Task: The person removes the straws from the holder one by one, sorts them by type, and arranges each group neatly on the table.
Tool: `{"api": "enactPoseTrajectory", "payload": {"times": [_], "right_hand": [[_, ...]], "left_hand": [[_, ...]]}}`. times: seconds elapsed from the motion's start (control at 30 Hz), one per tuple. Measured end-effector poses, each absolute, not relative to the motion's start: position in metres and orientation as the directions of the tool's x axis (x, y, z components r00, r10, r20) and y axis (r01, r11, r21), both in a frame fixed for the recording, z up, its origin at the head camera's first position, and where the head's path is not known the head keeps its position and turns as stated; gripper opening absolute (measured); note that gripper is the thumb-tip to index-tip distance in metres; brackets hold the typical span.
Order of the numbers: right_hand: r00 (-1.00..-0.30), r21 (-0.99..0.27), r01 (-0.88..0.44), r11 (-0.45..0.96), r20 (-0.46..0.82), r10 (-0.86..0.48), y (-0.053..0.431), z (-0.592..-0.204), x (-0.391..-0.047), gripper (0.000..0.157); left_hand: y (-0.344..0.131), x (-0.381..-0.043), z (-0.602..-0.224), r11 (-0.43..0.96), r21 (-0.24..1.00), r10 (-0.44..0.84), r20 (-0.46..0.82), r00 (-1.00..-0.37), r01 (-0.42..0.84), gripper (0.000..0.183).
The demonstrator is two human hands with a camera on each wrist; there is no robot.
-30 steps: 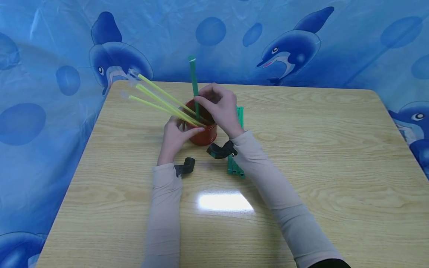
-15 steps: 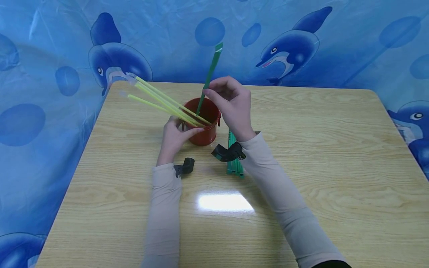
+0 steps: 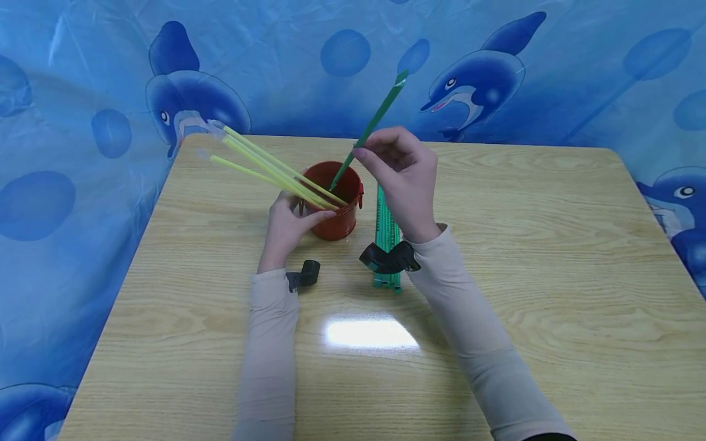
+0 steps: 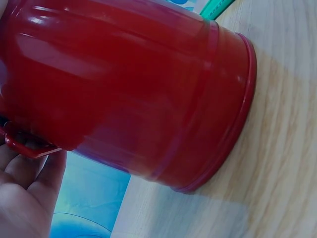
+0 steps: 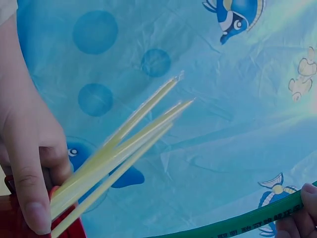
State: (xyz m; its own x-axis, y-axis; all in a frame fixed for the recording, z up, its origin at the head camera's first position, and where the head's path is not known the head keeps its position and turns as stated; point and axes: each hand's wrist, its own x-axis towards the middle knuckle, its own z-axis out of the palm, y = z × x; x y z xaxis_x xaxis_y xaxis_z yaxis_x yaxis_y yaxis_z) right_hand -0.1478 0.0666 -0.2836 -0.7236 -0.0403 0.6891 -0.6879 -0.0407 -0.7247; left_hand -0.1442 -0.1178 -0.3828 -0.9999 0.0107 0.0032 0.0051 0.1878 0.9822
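My left hand [image 3: 285, 228] grips the small red bucket [image 3: 334, 226] on its left side, with the thumb over the rim. The left wrist view shows the bucket's wall [image 4: 133, 84] and fingers [image 4: 27, 173] at its ear. Several yellow straws [image 3: 259, 166] in clear wrappers lean out of the bucket to the left. Between thumb and fingers, my right hand [image 3: 405, 177] pinches a long green-wrapped straw [image 3: 380, 111], tilted up to the right. Its lower end is inside the bucket's mouth. Dark printed characters run along this green wrapper [image 5: 257, 218] in the right wrist view.
Several green-wrapped straws [image 3: 382, 214] lie side by side on the wooden table [image 3: 524, 257], right of the bucket and partly under the right wrist. A blue dolphin-print sheet [image 3: 287, 73] hangs behind the table. Black camera mounts [image 3: 390, 258] sit on both wrists.
My right hand has moved to the right, tilting the green-wrapped straw from nearly upright to slanting rightward. The left hand, bucket and yellow straws have stayed in place.
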Motion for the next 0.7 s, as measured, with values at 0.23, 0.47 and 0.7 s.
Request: {"api": "enactPoseTrajectory", "payload": {"times": [0.23, 0.47, 0.7], "right_hand": [[-0.713, -0.711, -0.699, -0.08, 0.701, -0.003, 0.076, -0.28, -0.142, 0.014], [-0.738, -0.728, -0.673, -0.131, 0.672, 0.061, 0.084, -0.278, -0.135, 0.007], [-0.766, -0.752, -0.642, -0.148, 0.634, 0.104, 0.094, -0.277, -0.129, 0.008]], "left_hand": [[-0.117, -0.144, -0.384, 0.157, 0.987, 0.004, 0.021, -1.0, 0.021, 0.071], [-0.117, -0.144, -0.384, 0.138, 0.99, 0.009, 0.039, -0.999, 0.04, 0.071], [-0.117, -0.145, -0.385, 0.11, 0.991, 0.016, 0.079, -0.997, 0.08, 0.07]]}}
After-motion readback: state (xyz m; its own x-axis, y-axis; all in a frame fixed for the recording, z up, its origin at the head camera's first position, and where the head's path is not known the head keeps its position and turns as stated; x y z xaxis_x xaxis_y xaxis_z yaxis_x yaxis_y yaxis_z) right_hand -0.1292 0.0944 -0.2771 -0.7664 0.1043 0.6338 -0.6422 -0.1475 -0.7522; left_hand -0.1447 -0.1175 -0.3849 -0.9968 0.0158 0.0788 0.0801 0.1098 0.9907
